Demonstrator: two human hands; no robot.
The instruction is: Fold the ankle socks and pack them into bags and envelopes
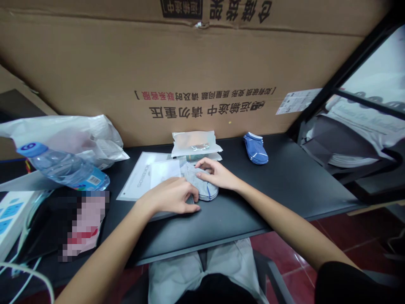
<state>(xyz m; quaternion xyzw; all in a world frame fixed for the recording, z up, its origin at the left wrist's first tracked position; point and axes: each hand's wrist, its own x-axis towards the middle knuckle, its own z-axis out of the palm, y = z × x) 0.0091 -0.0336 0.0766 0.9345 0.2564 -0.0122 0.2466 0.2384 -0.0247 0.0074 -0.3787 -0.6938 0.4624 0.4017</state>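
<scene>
A pair of grey socks with a blue stripe lies on the black table, partly inside the mouth of a clear plastic bag. My left hand has its thumb and fingers curled around the near edge of the bag's opening. From the far right side, my right hand grips the socks, its fingers bent over their top. The left hand hides part of the bag and of the socks. Beneath the bag lies another flat, clear printed bag.
Blue socks sit at the back right, and frosted packets stand behind my hands. On the left are a water bottle, a white plastic bag and a power strip. A large cardboard box walls off the back.
</scene>
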